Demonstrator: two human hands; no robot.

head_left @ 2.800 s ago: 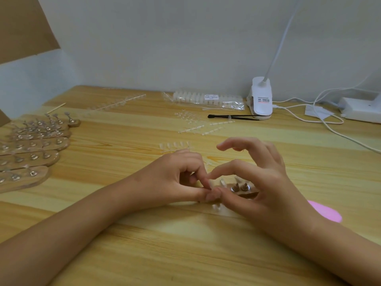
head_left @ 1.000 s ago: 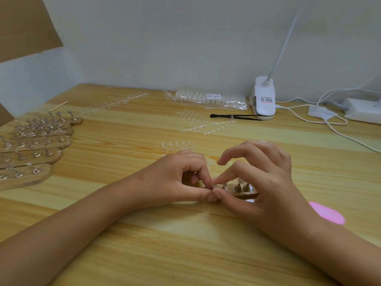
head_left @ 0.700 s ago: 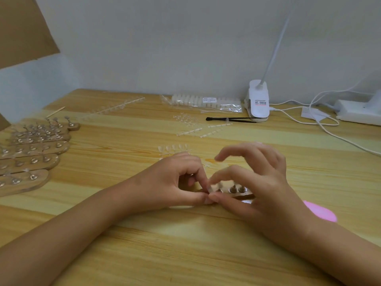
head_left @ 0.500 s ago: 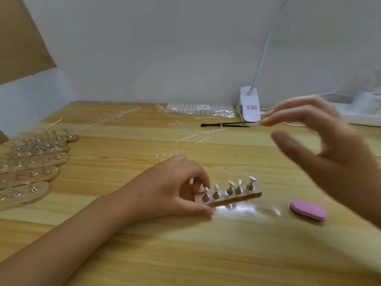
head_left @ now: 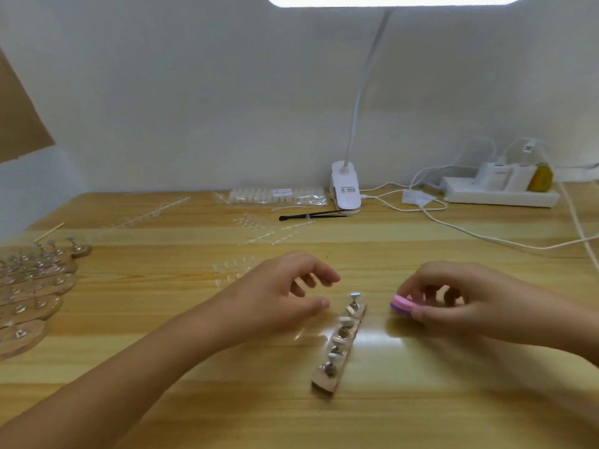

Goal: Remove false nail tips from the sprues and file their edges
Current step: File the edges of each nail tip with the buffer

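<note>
A small wooden holder [head_left: 340, 345] with several nail tips on pegs lies on the table, running from near to far between my hands. My left hand [head_left: 278, 296] hovers just left of its far end, fingers loosely curled and holding nothing. My right hand [head_left: 460, 303] grips a pink nail file block [head_left: 402, 305] to the right of the holder, pinched between thumb and fingers. Clear sprues with nail tips [head_left: 233, 270] lie behind my left hand, and more sprues [head_left: 275, 230] lie farther back.
Several wooden holders [head_left: 35, 286] with pegs are stacked at the left edge. A bag of nail tips [head_left: 275, 196], a black tool [head_left: 311, 215], a clip lamp [head_left: 345, 189], cables [head_left: 470, 231] and a power strip [head_left: 499, 192] line the back.
My right hand left the holder, swung right and picked up the pink file block. My left hand let go of the holder, which now lies turned lengthwise.
</note>
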